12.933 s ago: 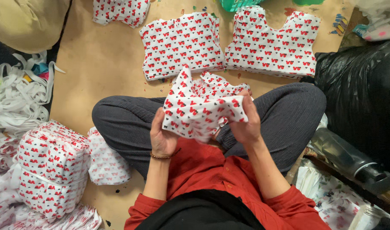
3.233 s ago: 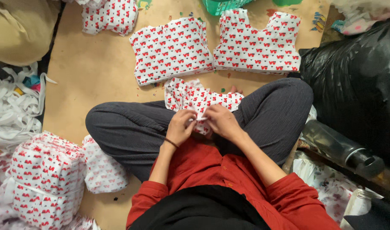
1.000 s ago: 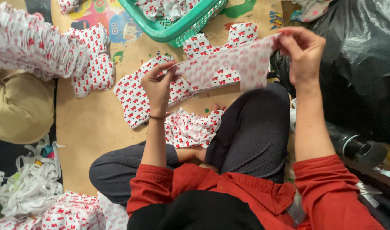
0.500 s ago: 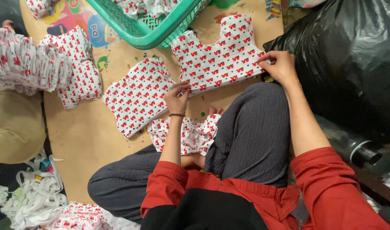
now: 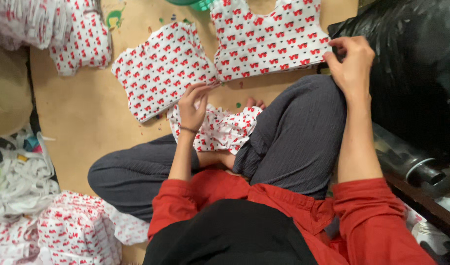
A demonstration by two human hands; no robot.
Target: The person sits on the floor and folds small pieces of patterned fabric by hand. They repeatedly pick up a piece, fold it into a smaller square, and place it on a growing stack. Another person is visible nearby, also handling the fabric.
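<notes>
- Your right hand (image 5: 351, 64) is closed in a pinch on the lower right corner of the front piece (image 5: 270, 38), the printed cut panel with a scooped neckline lying flat on the floor beyond your raised knee (image 5: 296, 137).
- Your left hand (image 5: 194, 104) is half curled, fingertips at the panel's lower left corner; they seem to touch or lightly pinch the edge, but you cannot tell for sure from here.
- Holding both lower corners like this looks like a way to keep the panel spread and square on the floor, since the cloth lies taut and unwrinkled between your hands.
- Just left of your left hand lies a second panel (image 5: 162, 68) of the same print, tilted, its near edge touching or just beside the front piece.
- Below your left wrist, a crumpled piece (image 5: 220, 128) of the same cloth rests in your lap, between your legs, within easy reach.
- Far left of your left hand sit stacks (image 5: 85, 41) of folded printed pieces; down by your left elbow, another pile (image 5: 77, 230) and a heap of white trim (image 5: 18, 181).
- Beyond your right hand is a black plastic bag (image 5: 416, 59); under that forearm, a dark bottle (image 5: 411, 164) lies on its side.
- A green basket (image 5: 198, 4) shows just above the panels, mostly cut off.
</notes>
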